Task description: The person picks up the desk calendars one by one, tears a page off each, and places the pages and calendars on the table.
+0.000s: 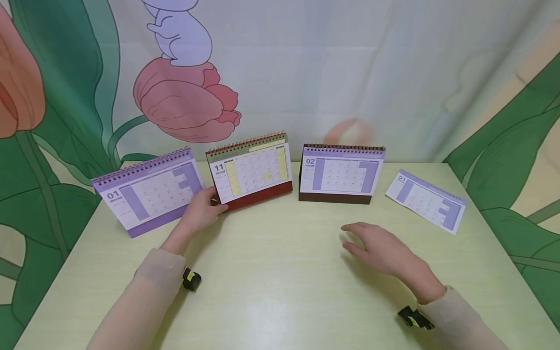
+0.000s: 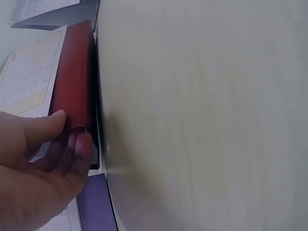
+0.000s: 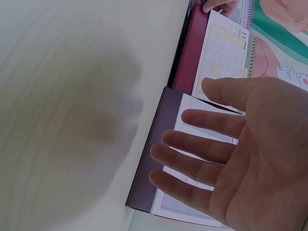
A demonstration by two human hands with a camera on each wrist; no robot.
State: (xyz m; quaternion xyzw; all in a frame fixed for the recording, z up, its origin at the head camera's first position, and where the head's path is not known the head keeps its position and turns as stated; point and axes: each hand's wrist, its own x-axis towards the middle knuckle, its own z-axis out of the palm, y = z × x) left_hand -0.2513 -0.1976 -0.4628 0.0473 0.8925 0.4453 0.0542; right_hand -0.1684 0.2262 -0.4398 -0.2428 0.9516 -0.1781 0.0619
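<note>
A red-based desk calendar [image 1: 253, 170] showing 11 stands tilted toward the back of the table. My left hand [image 1: 203, 211] pinches its lower left corner, the thumb on the front of the red base [image 2: 74, 77] and the fingers curled at its end. My right hand [image 1: 380, 248] hangs over the table with its fingers relaxed and holds nothing. Behind that hand stands a brown-based desk calendar [image 1: 341, 170] showing 02; in the right wrist view the spread fingers overlap it.
A purple desk calendar [image 1: 153, 194] showing 01 stands at the left, close beside the left hand. One loose calendar sheet [image 1: 428, 200], also marked 01, lies at the right on the pale table [image 1: 280, 282]. Behind the table hangs a printed curtain [image 1: 284, 63].
</note>
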